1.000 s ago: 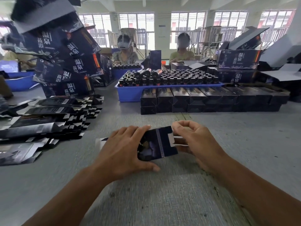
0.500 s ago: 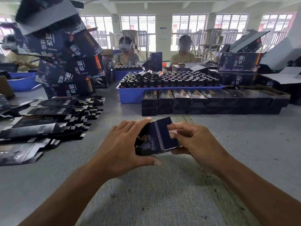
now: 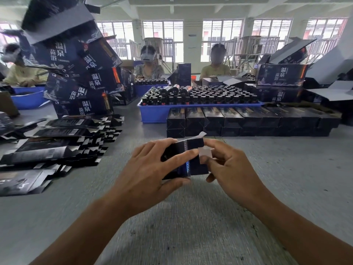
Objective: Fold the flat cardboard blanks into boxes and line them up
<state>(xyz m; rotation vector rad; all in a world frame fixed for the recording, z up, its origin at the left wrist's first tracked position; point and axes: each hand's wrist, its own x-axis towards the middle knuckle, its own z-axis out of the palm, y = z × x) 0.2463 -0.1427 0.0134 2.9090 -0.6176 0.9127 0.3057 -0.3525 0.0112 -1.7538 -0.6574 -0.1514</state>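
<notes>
A small dark blue box (image 3: 193, 159) is held just above the grey table in the centre. My left hand (image 3: 150, 171) grips its left side, fingers over the top and thumb underneath. My right hand (image 3: 227, 165) holds its right end, where pale end flaps (image 3: 205, 153) stand open between my fingers. Flat dark blanks (image 3: 51, 142) lie stacked on the left of the table. A row of folded dark boxes (image 3: 248, 121) stands in line beyond my hands.
A blue tray (image 3: 158, 113) full of dark bottles sits behind the row. Large printed cartons (image 3: 82, 79) pile up at the back left, more at the back right (image 3: 280, 75). Three people sit at the far side. Bare grey table (image 3: 191, 226) lies in front.
The box has been raised and turned up off the table. My right hand's fingers moved onto the end flaps, one flap now sticking up.
</notes>
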